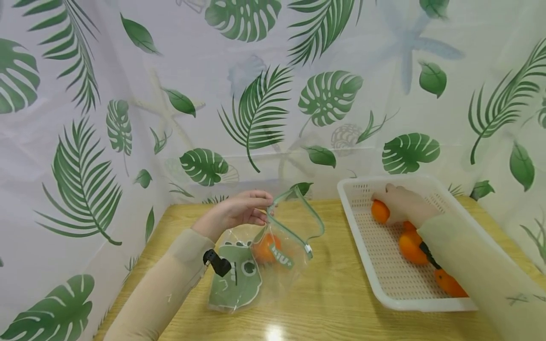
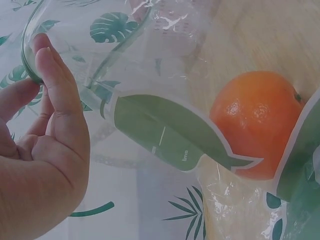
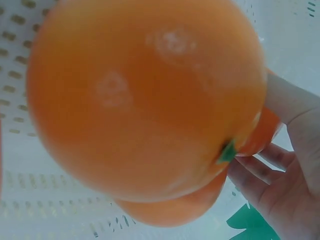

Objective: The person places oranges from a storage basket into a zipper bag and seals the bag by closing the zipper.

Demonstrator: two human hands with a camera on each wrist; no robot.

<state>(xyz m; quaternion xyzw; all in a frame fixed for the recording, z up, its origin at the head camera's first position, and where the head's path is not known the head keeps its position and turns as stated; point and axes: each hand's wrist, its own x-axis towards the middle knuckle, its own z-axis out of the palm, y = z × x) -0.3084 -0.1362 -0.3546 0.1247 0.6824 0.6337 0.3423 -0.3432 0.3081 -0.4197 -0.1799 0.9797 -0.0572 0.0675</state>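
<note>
My left hand pinches the green-edged rim of a clear plastic zip bag, whose mouth stands open toward the right. Inside the bag, one orange shows behind the green printed shapes. Over in the white basket, my right hand holds an orange between thumb and fingers. From the right wrist, that held orange appears partly hidden behind a larger-looking orange with a green stem mark, close to the camera.
More oranges lie in the basket below my right forearm, partly covered by the wrist strap and sleeve. The basket stands at the right of the wooden table. A leaf-printed cloth hangs behind the table and along its sides.
</note>
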